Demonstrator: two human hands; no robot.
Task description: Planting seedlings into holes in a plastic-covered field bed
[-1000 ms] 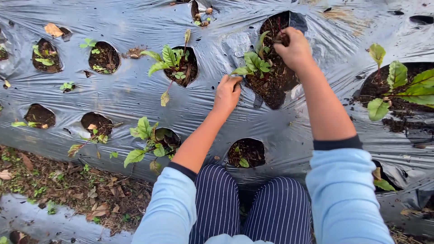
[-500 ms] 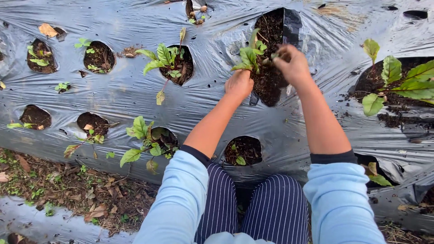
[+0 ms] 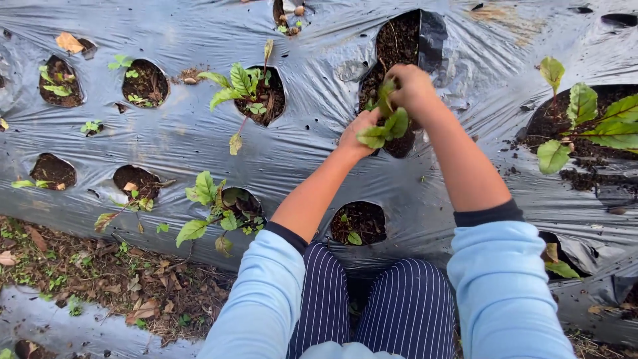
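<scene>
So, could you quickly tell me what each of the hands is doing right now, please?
Left hand: closed around the green seedling.
Right hand: closed on the same seedling from above.

Ground cover: black plastic sheeting [image 3: 319, 143], thin film, glossy with a grey sheen, heavily wrinkled and creased, torn open into ragged-edged holes. Exposed soil [image 3: 399, 40] in the holes: dark, crumbly, matt, with fine root fibres. Seedling [image 3: 385, 123] gripped between the left hand [image 3: 359, 133] and right hand [image 3: 412, 90]: soft leaf tissue, smooth, faintly waxy. Larger plant leaves [image 3: 585, 119] at right: smooth, slight shine, reddish veins. Sleeves [image 3: 505, 286]: pale blue knit cloth, matt, soft, with dark ribbed cuffs. Trousers [image 3: 372, 306]: dark woven cloth with thin pale stripes, matt. Path strip [image 3: 86, 266]: rough litter of dry, papery brown leaves and coarse woody debris, matt throughout.
</scene>
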